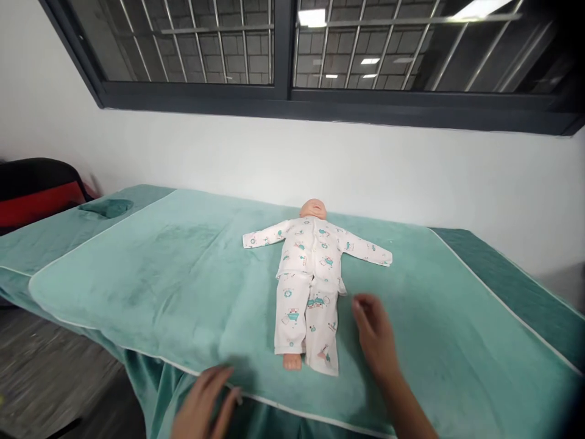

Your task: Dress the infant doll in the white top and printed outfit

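A baby doll [311, 268] lies on its back on a teal towel [173, 274], arms spread, dressed in white printed pyjamas. One bare foot sticks out of the left trouser leg. My right hand [375, 335] hovers just right of the doll's legs, fingers loosely extended and holding nothing. My left hand [205, 402] rests at the towel's near edge, fingers spread, below and left of the doll's feet.
The towel covers a green padded table [516, 286] that stands against a white wall under a barred window [283, 42]. A small green cushion [105, 207] lies at the far left. A black and red bag [36, 189] sits beyond the table's left end.
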Available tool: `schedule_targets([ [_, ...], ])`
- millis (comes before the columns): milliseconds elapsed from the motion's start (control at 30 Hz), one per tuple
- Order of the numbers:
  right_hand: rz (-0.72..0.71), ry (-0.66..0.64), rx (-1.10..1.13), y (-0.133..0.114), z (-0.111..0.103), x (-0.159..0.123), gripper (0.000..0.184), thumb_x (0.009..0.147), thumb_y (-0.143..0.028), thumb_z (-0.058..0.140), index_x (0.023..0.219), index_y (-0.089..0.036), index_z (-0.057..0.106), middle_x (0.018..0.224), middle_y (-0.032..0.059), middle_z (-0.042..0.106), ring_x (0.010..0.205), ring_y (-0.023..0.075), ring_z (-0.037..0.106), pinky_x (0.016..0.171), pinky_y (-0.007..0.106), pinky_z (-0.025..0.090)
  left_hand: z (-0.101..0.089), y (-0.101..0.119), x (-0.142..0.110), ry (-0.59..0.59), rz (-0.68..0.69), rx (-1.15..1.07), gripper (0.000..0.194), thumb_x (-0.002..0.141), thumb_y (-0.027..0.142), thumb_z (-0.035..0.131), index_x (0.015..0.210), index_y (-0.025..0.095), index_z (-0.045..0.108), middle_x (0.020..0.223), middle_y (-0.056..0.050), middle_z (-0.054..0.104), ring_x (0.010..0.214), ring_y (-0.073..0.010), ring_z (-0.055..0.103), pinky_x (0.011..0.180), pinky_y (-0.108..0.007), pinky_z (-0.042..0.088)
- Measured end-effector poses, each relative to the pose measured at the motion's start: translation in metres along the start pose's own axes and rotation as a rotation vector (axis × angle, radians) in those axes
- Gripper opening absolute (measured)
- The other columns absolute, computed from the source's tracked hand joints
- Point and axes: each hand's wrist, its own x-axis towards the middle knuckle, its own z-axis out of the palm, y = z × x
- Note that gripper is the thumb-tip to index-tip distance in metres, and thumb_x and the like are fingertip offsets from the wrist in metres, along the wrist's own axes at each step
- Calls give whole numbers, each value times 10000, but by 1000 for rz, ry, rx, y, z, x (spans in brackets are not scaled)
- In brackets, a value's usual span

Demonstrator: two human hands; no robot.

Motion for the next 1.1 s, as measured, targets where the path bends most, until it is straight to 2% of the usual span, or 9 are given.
schedule_targets([
  [67, -40, -115, 53, -8, 3, -52, 175, 935, -389, 524, 988, -232, 581, 870, 23, 610, 779, 193, 586, 711, 324, 504, 19, 40, 12, -37, 240, -165, 470, 837, 417, 681, 1290, 324, 594, 1251, -74, 644, 1131, -277, 655, 917, -394, 595],
  [133, -118, -147, 45, -11, 7, -88, 240, 875, -382, 634, 1065, -249, 576, 971, 36, 628, 870, 219, 617, 758, 343, 525, 32, 76, 23, -34, 310, -219, 559, 867, 368, 659, 1396, 316, 486, 1297, -100, 596, 1167, -265, 636, 940, -396, 584],
  [267, -136, -80, -70, -20, 25, -111, 350, 804, -353, 738, 1099, -264, 572, 1076, 56, 616, 971, 239, 610, 833, 364, 523, 41, 110, 38, 14, 357, -247, 450, 897, 286, 616, 1338, 294, 529, 1219, -106, 571, 1089, -246, 645, 877, -383, 590],
  [433, -13, 6, -10, -48, 36, -96, 173, 857, -333, 670, 862, -240, 524, 808, -12, 545, 712, 164, 532, 646, 263, 464, 23, 111, 49, 29, 393, -383, 271, 938, 220, 550, 1197, 270, 611, 1054, -65, 528, 918, -168, 625, 778, -286, 561],
  [567, -111, 75, -57, -65, 29, -95, 247, 867, -286, 642, 752, -240, 428, 726, -36, 449, 612, 129, 433, 576, 227, 392, 3, 115, 53, 80, 359, -446, 239, 928, 193, 567, 1148, 261, 631, 957, -30, 494, 829, -138, 593, 754, -255, 533],
  [767, -205, -142, -235, -56, 22, -116, 183, 927, -274, 573, 793, -242, 452, 736, -31, 479, 534, 103, 441, 517, 208, 395, 15, 102, 47, 71, 419, -466, 281, 948, 137, 518, 1184, 255, 615, 943, -27, 527, 843, -133, 606, 749, -231, 520],
  [867, -251, -90, -326, -56, 21, -116, 130, 921, -335, 618, 938, -245, 526, 874, 26, 573, 694, 158, 562, 596, 254, 459, 25, 94, 44, 36, 464, -468, 309, 954, 114, 505, 1218, 252, 588, 963, -29, 564, 867, -132, 619, 768, -226, 520],
  [1000, -384, -71, -456, -73, 33, -97, 370, 892, -286, 660, 1236, -245, 532, 1179, 101, 618, 1109, 277, 550, 885, 402, 459, 26, 94, 44, 29, 499, -474, 356, 952, 96, 510, 1263, 263, 561, 992, -29, 584, 900, -127, 618, 801, -225, 521],
  [1100, -416, -164, -457, -88, 47, -82, 273, 864, -177, 665, 1113, -247, 577, 1058, 45, 660, 1021, 253, 563, 905, 419, 398, 17, 100, 46, 11, 486, -488, 344, 950, 110, 522, 1255, 262, 574, 981, -29, 594, 889, -130, 616, 792, -225, 527],
])
